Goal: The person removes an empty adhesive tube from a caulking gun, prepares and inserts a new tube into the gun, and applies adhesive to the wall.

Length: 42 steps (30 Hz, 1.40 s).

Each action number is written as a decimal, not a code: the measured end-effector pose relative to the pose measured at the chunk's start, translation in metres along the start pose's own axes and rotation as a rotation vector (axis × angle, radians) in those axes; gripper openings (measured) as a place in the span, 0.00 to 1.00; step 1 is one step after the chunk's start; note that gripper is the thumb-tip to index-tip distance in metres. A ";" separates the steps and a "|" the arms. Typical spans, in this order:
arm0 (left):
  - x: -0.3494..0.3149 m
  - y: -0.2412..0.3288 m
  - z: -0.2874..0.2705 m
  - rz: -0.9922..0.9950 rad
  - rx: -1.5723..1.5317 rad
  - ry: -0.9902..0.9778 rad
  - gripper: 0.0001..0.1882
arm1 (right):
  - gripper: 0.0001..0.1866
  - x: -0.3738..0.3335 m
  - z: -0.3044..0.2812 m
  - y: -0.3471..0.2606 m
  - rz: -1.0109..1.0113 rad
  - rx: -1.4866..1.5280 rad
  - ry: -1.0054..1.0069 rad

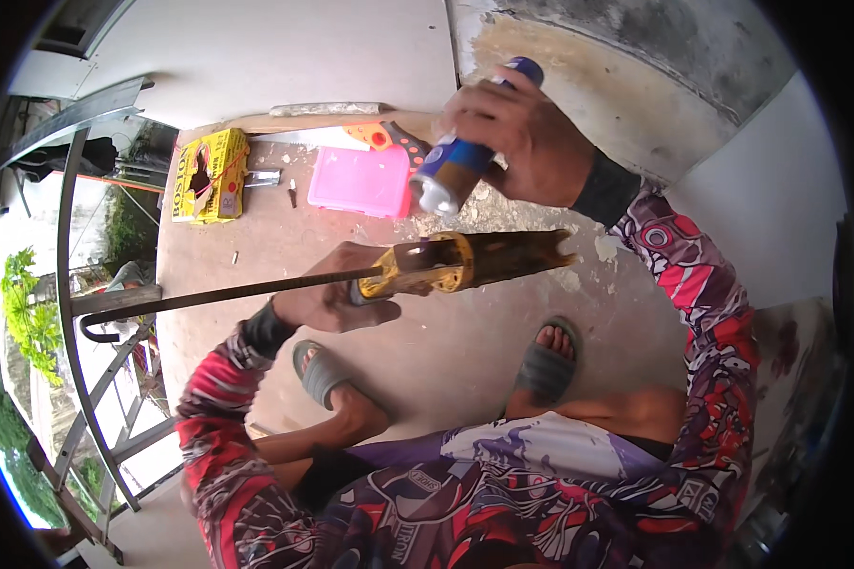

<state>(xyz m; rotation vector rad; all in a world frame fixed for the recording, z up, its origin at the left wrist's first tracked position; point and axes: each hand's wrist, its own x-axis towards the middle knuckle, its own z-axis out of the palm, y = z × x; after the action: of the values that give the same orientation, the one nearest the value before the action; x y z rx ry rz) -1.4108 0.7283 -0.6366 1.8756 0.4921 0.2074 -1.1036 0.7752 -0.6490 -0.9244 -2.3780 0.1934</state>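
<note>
My left hand [337, 294] is wrapped round the grip of a worn yellow caulking gun [427, 266]. Its long rod [209, 296] runs out to the left and ends in a hook, while the dark, stained barrel points right. Above the gun, my right hand [517, 128] grasps a blue sealant tube [460, 156], tilted with its whitish end low and toward me. Tube and gun are apart.
On the floor beyond lie a yellow box [209, 175] with a torn hole, a pink plastic case [361, 180] and a handsaw [313, 138] with an orange and grey handle. A metal ladder-like frame [69, 218] stands left. My sandalled feet are below the gun.
</note>
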 end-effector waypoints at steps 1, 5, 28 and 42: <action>0.008 -0.003 0.004 0.078 -0.013 0.027 0.27 | 0.26 -0.001 0.000 -0.002 -0.008 0.010 0.020; 0.024 -0.015 0.015 0.195 -0.030 0.032 0.29 | 0.28 -0.004 -0.001 -0.005 -0.087 0.076 -0.030; 0.048 -0.018 0.066 -0.033 -0.587 0.012 0.13 | 0.29 -0.008 0.006 -0.005 -0.243 0.399 -0.143; 0.052 -0.012 0.082 -0.040 -0.594 0.115 0.13 | 0.21 -0.012 0.005 -0.008 -0.246 0.441 -0.133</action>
<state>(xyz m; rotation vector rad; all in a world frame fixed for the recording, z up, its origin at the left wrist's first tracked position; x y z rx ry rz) -1.3364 0.6841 -0.6819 1.2780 0.4813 0.3907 -1.1040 0.7621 -0.6564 -0.4201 -2.3988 0.6665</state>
